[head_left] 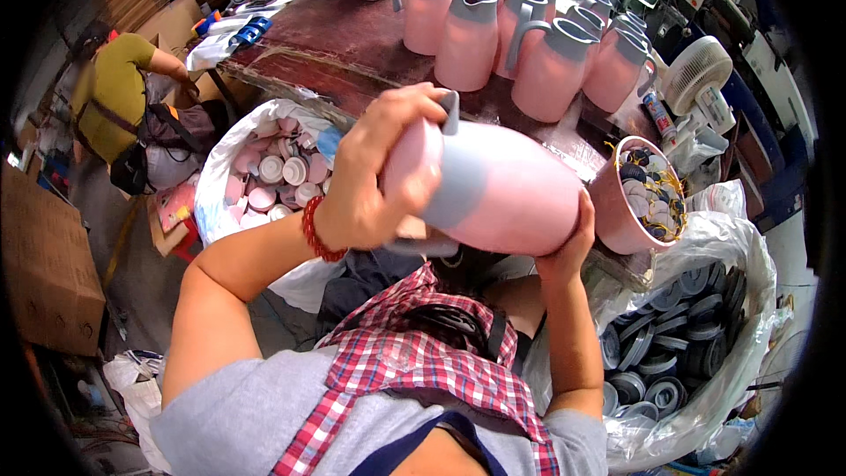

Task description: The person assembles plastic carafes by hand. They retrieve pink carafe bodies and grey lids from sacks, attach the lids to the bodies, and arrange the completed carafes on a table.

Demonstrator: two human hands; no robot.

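A pink vacuum jug [520,185] with a grey collar lies tilted on its side in the air before me, held between both hands. My left hand [374,181], a red beaded bracelet at its wrist, is closed round the pink lid [412,157] at the jug's top; motion blurs its fingers a little. Under the jug's base, my right hand [568,242] grips the lower end, its fingers partly hidden behind the body. A grey spout or handle part [452,113] sticks up beside the left fingers.
Several pink jugs with grey handles [467,40] stand on the dark red table [326,44]. A bag of pink and white lids [216,181] is at left. At right are a pink tub [617,207] of small parts and a bag of grey rings [758,273]. A person [119,92] bends at far left.
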